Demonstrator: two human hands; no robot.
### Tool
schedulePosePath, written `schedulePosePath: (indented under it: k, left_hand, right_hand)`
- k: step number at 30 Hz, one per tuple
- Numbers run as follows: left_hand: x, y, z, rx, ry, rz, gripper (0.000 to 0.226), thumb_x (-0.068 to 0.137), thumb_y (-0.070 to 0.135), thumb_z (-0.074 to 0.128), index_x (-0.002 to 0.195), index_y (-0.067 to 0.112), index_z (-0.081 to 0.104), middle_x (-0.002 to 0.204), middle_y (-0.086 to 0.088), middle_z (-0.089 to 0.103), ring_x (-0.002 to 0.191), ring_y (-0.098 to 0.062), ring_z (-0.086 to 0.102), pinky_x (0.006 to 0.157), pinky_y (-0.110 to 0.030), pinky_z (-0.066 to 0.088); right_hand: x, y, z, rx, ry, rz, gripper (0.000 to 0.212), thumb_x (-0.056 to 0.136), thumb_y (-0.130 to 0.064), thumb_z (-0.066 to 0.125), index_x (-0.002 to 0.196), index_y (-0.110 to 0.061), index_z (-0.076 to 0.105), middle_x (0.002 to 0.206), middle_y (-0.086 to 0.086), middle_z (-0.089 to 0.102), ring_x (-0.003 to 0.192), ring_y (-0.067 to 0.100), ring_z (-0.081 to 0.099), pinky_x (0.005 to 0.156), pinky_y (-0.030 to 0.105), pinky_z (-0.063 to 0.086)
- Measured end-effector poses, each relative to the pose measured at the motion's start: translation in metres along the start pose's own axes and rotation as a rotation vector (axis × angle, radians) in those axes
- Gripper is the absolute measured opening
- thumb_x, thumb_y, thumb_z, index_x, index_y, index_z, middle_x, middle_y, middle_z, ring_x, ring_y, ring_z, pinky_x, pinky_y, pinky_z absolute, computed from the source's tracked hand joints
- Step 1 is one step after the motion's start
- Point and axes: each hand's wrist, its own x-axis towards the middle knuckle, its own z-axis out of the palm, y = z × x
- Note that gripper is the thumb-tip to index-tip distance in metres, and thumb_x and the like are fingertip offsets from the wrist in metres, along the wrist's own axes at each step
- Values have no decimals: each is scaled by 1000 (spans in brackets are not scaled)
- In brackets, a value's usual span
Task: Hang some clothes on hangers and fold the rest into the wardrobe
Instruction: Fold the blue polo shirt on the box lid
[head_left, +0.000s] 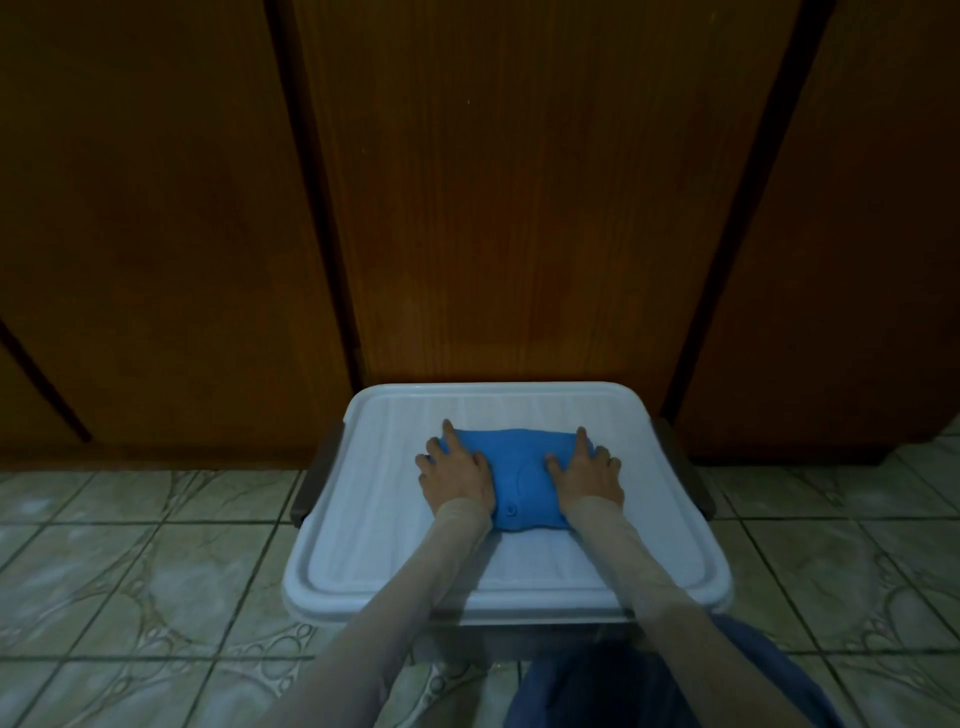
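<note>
On the white lid (395, 525) of a plastic storage box, toward its far edge and roughly midway between the side edges, lies a folded blue garment (521, 475), a compact bundle with a small button showing on its near part. The box stands on a tiled floor (130, 561) just in front of closed wooden wardrobe doors (519, 208).

The left hand (456, 475) lies flat over the garment's left end and the right hand (586, 475) over its right end. Both are spread, fingers straight and pointing toward the far edge, palms down, pressing rather than gripping. Neither hand has closed round anything. Both forearms, in pale sleeves, reach forward across the near edge of the lid, nearly parallel.

The garment looks light, soft and limp, so the fold will likely loosen if it is lifted by one end or by a pinch of the top layer. It is probably best lifted with fingers slid under both ends and thumbs on top, so that the bundle stays together. The smooth lid should let fingers slide under easily, though the bundle may also skid on it.
</note>
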Motion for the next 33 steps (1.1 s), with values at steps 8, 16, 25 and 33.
schedulePosePath:
  k: [8,16,25,33]
  left_hand:
    - [10,1,-21,-341,-116,-166,34,98,18,43,127,0,43,130,-18,51,119,-33,49,96,-36,39]
    - [21,12,-55,-757,-58,140,29,90,-1,55,117,6,53,116,-9,58,109,-24,54,93,-34,44]
    - [18,-22,-41,-490,-105,382,44,69,-21,60,56,21,61,70,2,64,73,-10,61,76,-20,47]
    - [15,-36,-45,-273,36,192,36,73,-13,47,53,16,55,64,-3,60,70,-18,58,66,-17,45]
  right_hand:
    - [6,-4,-28,341,-79,130,61,92,-20,57,141,-1,26,140,19,41,125,33,44,95,33,40]
    - [23,7,-61,658,25,-113,50,85,8,54,130,-11,42,129,12,49,116,31,49,100,44,43]
    - [9,48,-62,406,-274,-496,58,60,37,47,84,-15,57,88,0,59,81,5,60,73,12,48]
    - [2,38,-70,483,-169,-312,29,84,13,49,69,-10,59,77,4,63,80,13,60,72,13,48]
